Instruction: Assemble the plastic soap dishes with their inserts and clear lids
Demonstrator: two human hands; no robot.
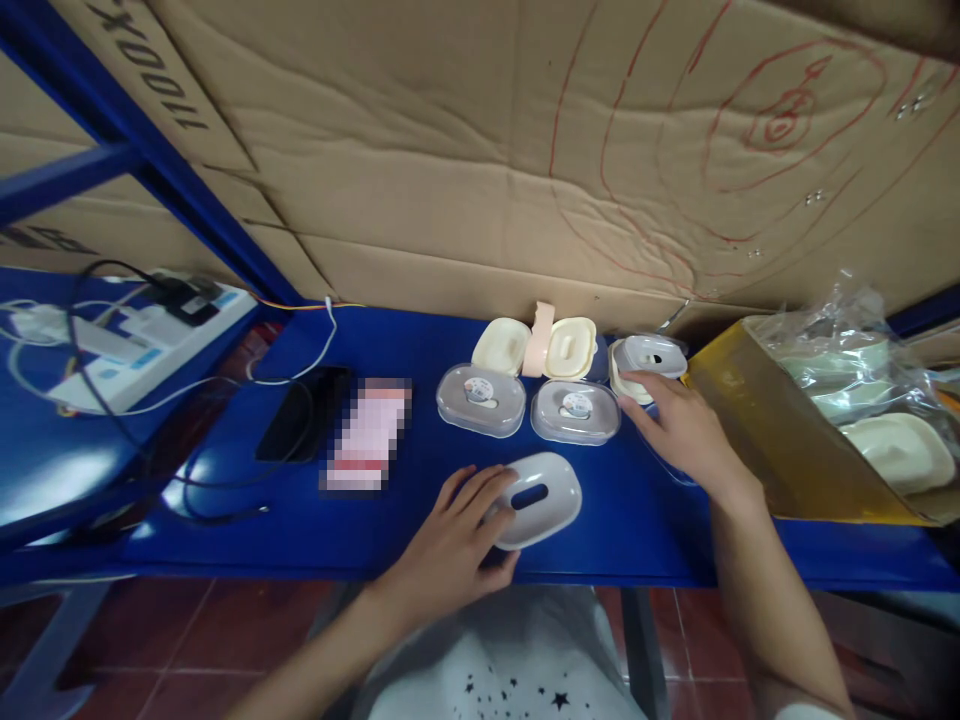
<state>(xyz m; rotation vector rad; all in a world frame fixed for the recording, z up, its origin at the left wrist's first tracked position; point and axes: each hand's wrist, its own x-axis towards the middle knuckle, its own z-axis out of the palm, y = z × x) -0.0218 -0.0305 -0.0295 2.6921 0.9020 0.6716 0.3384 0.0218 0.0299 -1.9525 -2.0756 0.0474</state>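
My left hand [463, 532] grips the near end of a white oval tray [541, 495] with a slot in its middle, lying on the blue table [420, 540]. My right hand [679, 425] reaches to a stacked cream and grey box [649, 360] at the back right, its fingers touching the front of the box. Two clear oval lids [481, 398] with round stickers lie side by side between the hands. Behind them sit two cream oval trays [502, 346] with a pale strip between them.
A yellow carton [772, 440] lined with clear plastic holds more cream trays at the right. A black phone [302, 425] and a blurred pink card [367, 433] lie left of centre. A white power strip [142, 335] with cables sits far left. Cardboard forms the back wall.
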